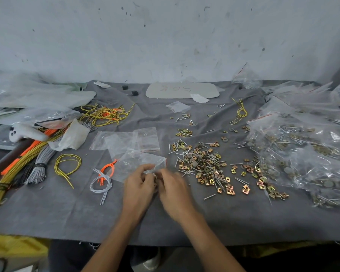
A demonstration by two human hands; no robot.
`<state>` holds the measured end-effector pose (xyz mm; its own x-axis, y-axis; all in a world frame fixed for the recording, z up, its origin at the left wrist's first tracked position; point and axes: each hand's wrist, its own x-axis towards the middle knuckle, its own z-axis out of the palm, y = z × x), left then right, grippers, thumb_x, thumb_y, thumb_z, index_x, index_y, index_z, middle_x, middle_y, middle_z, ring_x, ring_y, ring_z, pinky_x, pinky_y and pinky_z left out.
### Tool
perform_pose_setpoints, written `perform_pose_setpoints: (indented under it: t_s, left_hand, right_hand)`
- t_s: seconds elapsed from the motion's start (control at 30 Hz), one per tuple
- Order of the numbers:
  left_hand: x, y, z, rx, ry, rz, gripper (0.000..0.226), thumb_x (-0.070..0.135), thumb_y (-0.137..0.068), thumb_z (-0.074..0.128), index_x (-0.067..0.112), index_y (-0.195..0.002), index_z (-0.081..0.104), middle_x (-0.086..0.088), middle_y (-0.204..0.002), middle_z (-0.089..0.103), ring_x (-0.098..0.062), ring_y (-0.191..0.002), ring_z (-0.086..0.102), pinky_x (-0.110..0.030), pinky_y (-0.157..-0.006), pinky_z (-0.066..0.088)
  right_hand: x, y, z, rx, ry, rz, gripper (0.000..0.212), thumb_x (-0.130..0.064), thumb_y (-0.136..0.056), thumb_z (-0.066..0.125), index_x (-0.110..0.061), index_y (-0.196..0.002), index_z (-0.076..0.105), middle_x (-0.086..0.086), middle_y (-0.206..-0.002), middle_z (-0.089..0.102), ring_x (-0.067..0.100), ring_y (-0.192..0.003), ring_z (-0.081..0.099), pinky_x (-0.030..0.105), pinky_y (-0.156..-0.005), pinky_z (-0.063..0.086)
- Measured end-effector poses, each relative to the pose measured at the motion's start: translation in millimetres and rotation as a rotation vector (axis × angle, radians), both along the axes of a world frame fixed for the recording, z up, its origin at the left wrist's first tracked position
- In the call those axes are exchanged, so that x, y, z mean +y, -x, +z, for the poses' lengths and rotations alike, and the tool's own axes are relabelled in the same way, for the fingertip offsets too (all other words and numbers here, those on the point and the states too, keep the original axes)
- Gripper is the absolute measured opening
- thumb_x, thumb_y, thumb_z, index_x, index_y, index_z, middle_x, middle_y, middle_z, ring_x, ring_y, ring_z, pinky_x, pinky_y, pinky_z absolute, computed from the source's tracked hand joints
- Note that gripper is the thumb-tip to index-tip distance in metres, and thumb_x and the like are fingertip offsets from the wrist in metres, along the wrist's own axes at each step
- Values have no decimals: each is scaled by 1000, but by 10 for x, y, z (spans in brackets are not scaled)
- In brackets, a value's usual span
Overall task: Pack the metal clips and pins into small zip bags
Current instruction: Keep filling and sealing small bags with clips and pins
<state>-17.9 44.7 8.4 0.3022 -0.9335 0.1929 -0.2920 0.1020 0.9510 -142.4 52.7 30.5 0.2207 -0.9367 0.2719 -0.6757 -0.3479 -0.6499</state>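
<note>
- Well to the left, at 9 o'clock on the table [67, 213], lie bundled wires [18, 160] — yellow, grey, orange.
- Left hand [139, 185] pinches the near edge of a clear zip bag [139, 163] at centre.
- Right hand [173, 189], blurred, meets the left — grip impossible to tell.
- Clips and pins [206, 165] lie heaped at 3 o'clock, filled bags [302, 154] beyond.

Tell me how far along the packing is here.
Done: filled bags with clips and pins are heaped on the right. In hand: the left hand grips a small zip bag at its edge; the right hand is beside it, too blurred to read. Left: a large loose pile of clips and pins and empty bags on the cloth.
</note>
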Motion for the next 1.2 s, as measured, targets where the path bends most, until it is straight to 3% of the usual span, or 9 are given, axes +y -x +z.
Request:
perform_pose_setpoints:
  t_s: [0.13,0.27,0.47,0.63,0.8,0.87,0.97,1.1,1.2]
  left_hand:
    - [-6,-13,-12,-6,-9,-3,38,37,-71,45,40,-102,68,-3,-62,67,-13,-53,54,-38,-55,48]
    - [-7,-15,-24,-43,-8,10,41,39,-71,45,39,-106,68,0,-64,68,-14,-57,57,-44,-60,51]
    - [10,-8,-6,-65,3,28,38,37,-75,46,40,-107,67,1,-63,68,-12,-57,56,-46,-63,53]
    - [12,-19,-5,-44,-15,49,33,31,-80,50,31,-106,70,2,-74,74,-15,-69,66,-51,-72,58]
    - [15,-11,8,-78,-12,46,36,36,-79,49,27,-106,71,9,-76,74,-9,-69,67,-42,-69,56]
    - [14,-12,18,-107,-12,56,37,37,-79,49,29,-107,73,15,-81,74,-6,-74,68,-39,-74,57]
    - [13,-11,28,-99,-32,59,35,34,-81,51,29,-108,73,13,-82,74,-9,-78,69,-40,-80,58]
    - [11,-4,29,-72,-39,64,32,34,-80,51,32,-104,73,3,-80,75,-18,-78,70,-45,-78,58]
    - [28,6,50,-77,-29,62,29,34,-80,51,35,-101,72,1,-80,75,-19,-78,70,-43,-78,58]
  right_hand:
    - [20,28,-73,-52,33,-28,11,-21,-97,52,-21,-107,56,-1,-102,67,24,-99,55,41,-83,44]
    - [21,11,-68,106,64,3,11,-17,-90,51,-16,-94,61,2,-100,59,26,-97,49,42,-85,42]
    - [9,34,-55,225,95,90,23,-12,-90,46,-19,-104,63,-2,-108,62,24,-101,46,40,-91,39]
    - [-1,22,-49,250,94,139,36,-14,-90,43,-29,-118,60,-15,-125,61,17,-109,42,36,-93,32]
    - [-10,37,-33,34,60,52,39,-10,-88,49,-29,-119,65,-9,-116,68,20,-108,51,35,-94,39]
    - [-56,140,-3,6,108,-10,36,-8,-87,55,-25,-116,68,-5,-111,69,23,-104,54,36,-93,43]
    - [-240,451,76,73,218,-172,27,-5,-88,61,-22,-108,70,0,-103,69,26,-96,54,39,-86,43]
    - [-466,806,170,326,127,-286,25,-26,-99,54,-34,-120,66,-1,-117,61,24,-106,48,36,-89,38]
    - [-501,848,160,418,85,-270,18,-33,-103,49,-34,-115,63,-3,-120,60,24,-109,48,35,-89,37]
